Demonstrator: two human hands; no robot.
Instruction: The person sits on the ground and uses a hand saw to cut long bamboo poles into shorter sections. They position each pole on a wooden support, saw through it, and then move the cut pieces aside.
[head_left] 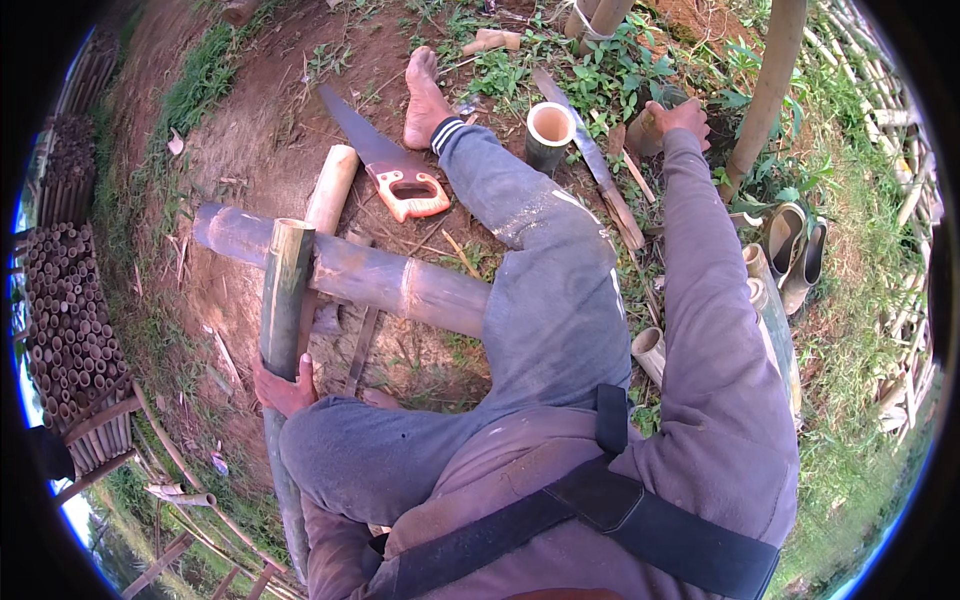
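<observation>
My left hand (285, 388) is closed around a long green bamboo pole (287, 270), which leans across a thick bamboo log (370, 278) lying on the ground. Out at the upper right, my right arm is stretched and my right hand (682, 122) grips a short bamboo section (645, 135); the hand hides part of it. Nearby stands another cut bamboo section (547, 145), its pale hollow end facing up. Beside that lies a long blade with a wooden handle (622, 212). A handsaw (408, 192) with an orange-brown handle rests beyond the log.
A pale pole (331, 190) lies under the log. An upright bamboo post (770, 95) rises close to my right hand. More cut bamboo (770, 310) and what look like boots (800, 265) are by my right arm. Stacked bamboo (70, 300) stands far left.
</observation>
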